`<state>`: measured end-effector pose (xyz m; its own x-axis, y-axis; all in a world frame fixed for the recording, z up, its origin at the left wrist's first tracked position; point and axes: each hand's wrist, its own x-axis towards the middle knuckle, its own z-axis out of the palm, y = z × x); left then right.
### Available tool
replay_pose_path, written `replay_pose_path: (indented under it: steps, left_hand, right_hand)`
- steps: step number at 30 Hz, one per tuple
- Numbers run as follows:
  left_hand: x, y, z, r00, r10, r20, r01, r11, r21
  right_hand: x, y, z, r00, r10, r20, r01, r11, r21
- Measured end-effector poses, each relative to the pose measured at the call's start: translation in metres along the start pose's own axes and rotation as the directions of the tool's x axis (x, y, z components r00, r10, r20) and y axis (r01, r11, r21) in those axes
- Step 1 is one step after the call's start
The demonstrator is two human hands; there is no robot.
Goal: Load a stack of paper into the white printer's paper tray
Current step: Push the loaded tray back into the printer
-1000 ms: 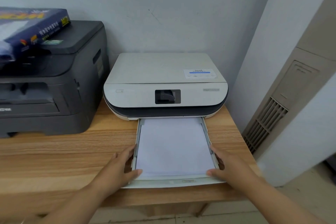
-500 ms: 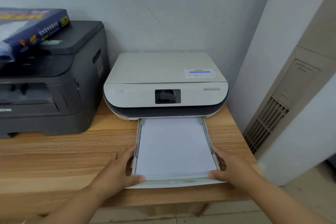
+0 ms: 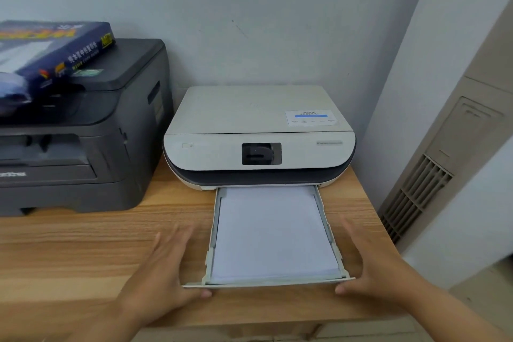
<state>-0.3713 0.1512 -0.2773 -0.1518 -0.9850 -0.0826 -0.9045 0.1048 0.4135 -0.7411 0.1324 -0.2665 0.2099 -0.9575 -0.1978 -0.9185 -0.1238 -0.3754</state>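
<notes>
The white printer (image 3: 258,133) sits on the wooden table against the wall. Its paper tray (image 3: 212,241) is pulled out toward me, and a white stack of paper (image 3: 273,233) lies flat inside it. My left hand (image 3: 166,266) is flat on the table beside the tray's left wall, fingers spread, with the thumb at the tray's front left corner. My right hand (image 3: 372,261) mirrors it beside the right wall, thumb at the front right corner. Neither hand holds anything.
A dark grey printer (image 3: 80,130) stands to the left, with a blue ream of paper (image 3: 52,47) on top. The wooden table (image 3: 69,247) ends just in front of the tray. A beige floor-standing unit (image 3: 444,153) with a grille stands at the right.
Both hands have let go of the paper's front corners and moved outward to the tray's sides, fingers now spread flat. The paper stack lies settled in the tray.
</notes>
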Motion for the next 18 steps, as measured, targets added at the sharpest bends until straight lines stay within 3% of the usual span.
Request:
replay_pose_path:
  steps: [4, 18]
  left_hand:
    - [0.006, -0.006, 0.000, 0.997, -0.036, -0.072, 0.040, 0.997, 0.062]
    - [0.035, 0.005, -0.012, 0.965, -0.190, -0.182, 0.215, 0.968, 0.130]
  right_hand:
    - [0.009, 0.004, 0.002, 0.996, 0.001, -0.088, -0.012, 0.991, -0.132]
    - [0.042, -0.002, -0.005, 0.964, 0.163, -0.209, -0.183, 0.980, -0.081]
